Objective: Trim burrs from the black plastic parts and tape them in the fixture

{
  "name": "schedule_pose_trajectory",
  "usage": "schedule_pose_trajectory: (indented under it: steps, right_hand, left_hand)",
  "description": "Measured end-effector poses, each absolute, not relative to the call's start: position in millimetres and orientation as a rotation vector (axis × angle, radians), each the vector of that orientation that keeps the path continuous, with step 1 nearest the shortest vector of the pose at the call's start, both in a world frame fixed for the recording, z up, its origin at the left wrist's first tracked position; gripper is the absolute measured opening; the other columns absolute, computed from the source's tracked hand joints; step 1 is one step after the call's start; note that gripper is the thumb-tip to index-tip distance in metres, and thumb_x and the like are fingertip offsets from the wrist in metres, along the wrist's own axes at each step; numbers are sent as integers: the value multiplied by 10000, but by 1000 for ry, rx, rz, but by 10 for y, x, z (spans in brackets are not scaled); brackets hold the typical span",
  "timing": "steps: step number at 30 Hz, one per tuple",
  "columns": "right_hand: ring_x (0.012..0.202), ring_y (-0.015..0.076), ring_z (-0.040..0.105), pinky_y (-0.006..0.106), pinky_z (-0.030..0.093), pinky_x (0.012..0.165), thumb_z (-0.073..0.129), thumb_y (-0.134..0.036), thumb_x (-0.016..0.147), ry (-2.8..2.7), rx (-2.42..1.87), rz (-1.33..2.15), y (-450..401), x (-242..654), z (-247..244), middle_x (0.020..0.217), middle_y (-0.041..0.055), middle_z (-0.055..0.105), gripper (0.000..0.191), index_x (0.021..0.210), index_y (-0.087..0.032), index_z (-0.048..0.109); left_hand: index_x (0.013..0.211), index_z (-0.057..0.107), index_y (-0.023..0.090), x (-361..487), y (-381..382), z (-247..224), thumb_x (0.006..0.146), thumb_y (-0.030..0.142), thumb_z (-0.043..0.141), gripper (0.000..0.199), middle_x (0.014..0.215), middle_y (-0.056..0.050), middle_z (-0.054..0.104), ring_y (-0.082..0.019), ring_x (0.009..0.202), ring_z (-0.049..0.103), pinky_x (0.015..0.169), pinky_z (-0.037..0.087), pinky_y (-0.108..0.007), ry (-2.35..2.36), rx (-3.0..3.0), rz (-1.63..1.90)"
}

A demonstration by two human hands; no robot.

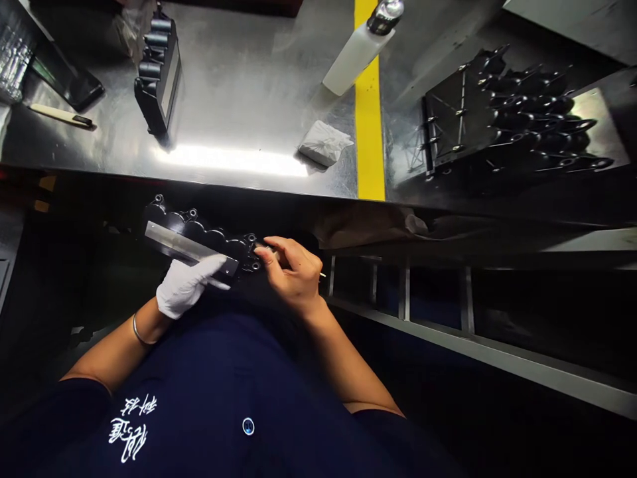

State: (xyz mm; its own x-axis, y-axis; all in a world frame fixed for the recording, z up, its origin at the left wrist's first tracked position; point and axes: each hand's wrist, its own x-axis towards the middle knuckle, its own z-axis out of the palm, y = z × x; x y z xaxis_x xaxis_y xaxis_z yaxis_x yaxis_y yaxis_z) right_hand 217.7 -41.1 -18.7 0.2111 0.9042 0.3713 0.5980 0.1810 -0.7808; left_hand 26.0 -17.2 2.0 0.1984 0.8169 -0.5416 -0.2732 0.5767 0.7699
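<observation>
My left hand (185,285), in a white glove, is closed on the lower edge of a black molded part (212,238). Rounded lobes and small ringed lugs line this part's upper edge, and a flat silver metal strip (184,245) runs along its face. It is held tilted in front of the bench edge. At its right end, my bare right hand (293,269) is closed in a pinch beside the ringed lugs. A thin pale tip (323,275) sticks out behind that hand; the rest of the object is hidden by the fingers.
On the metal bench (239,79) stand a similar black part (158,76), a white bottle (355,60) and a folded white cloth (324,143). A cream-handled tool (60,115) lies left. Several black parts (527,113) are stacked right of the yellow stripe (369,133). A metal rack (438,332) runs below.
</observation>
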Motion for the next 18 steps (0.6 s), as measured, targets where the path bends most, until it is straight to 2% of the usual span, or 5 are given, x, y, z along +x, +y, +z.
schedule_pose_trajectory:
  steps: [2, 4, 8, 14, 18]
  right_hand:
    - [511, 109, 479, 260, 417, 524, 636, -333, 850, -1400, -1554, 159, -396, 2190, -199, 653, 14, 601, 148, 849, -186, 657]
    - [510, 106, 477, 256, 424, 525, 628, -304, 860, -1441, -1524, 178, -392, 2216, -172, 671, 7, 600, 110, 876, -196, 640]
    - [599, 131, 567, 260, 457, 578, 516, -254, 923, -1782, -1364, 478, -415, 2241, -91, 692, 24, 638, 159, 850, -201, 647]
    - [533, 117, 557, 244, 412, 530, 518, -237, 917, -1847, -1436, 386, -437, 2193, -74, 618, 33, 642, 230, 768, -164, 677]
    - [528, 116, 574, 233, 411, 527, 529, -253, 913, -1878, -1447, 426, -442, 2186, -74, 608, 34, 654, 249, 749, -157, 689]
  left_hand:
    - [736, 707, 123, 297, -159, 61, 592, 224, 815, 205, 698, -32, 713, -168, 581, 672, 393, 524, -198, 1071, 467, 794]
    - [713, 692, 96, 316, -146, 83, 587, 214, 812, 210, 683, -35, 701, -149, 562, 660, 376, 516, -175, 1089, 417, 777]
    - [823, 690, 104, 304, -146, 69, 606, 216, 808, 271, 783, -33, 719, -166, 651, 687, 446, 579, -207, 1171, 482, 814]
    - [973, 693, 119, 290, -193, 81, 667, 272, 785, 354, 929, -63, 726, -226, 796, 707, 509, 612, -257, 1177, 618, 793]
    - [1103, 659, 157, 305, -208, 95, 686, 274, 776, 449, 1021, -57, 711, -220, 832, 703, 519, 611, -251, 1171, 628, 788]
